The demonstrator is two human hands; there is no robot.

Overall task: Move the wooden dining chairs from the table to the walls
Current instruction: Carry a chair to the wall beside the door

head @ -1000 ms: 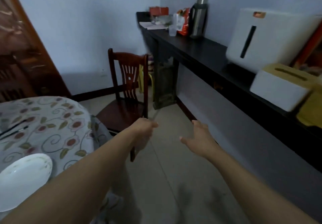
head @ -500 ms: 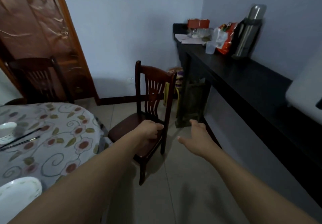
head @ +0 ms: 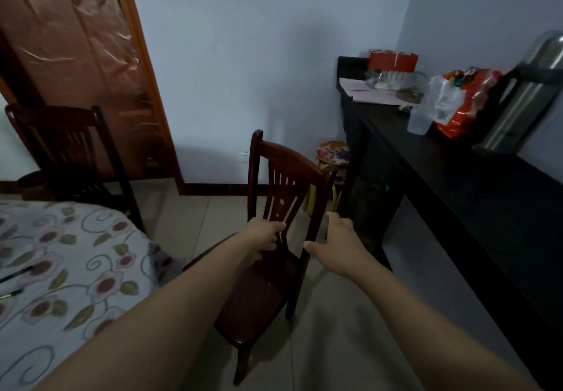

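A dark wooden dining chair (head: 268, 287) stands on the tiled floor beside the round table (head: 61, 269), its back toward the far wall. My left hand (head: 264, 235) has its fingers curled round the lower part of the chair's slatted back. My right hand (head: 336, 243) is spread at the chair's right back post, thumb touching the post, fingers straight. A second wooden chair (head: 61, 147) stands at the table's far side, in front of the brown door (head: 76, 55).
A long black sideboard (head: 457, 183) runs along the right wall with a steel thermos (head: 524, 92), an orange bag (head: 463, 98) and a plastic cup (head: 422, 116). A colourful stool (head: 332, 153) is tucked beside it. Chopsticks lie on the floral tablecloth.
The view swung left and came closer to the chair. Both hands reached forward: the left went from above the seat to the chair's back, the right came up to the right post.
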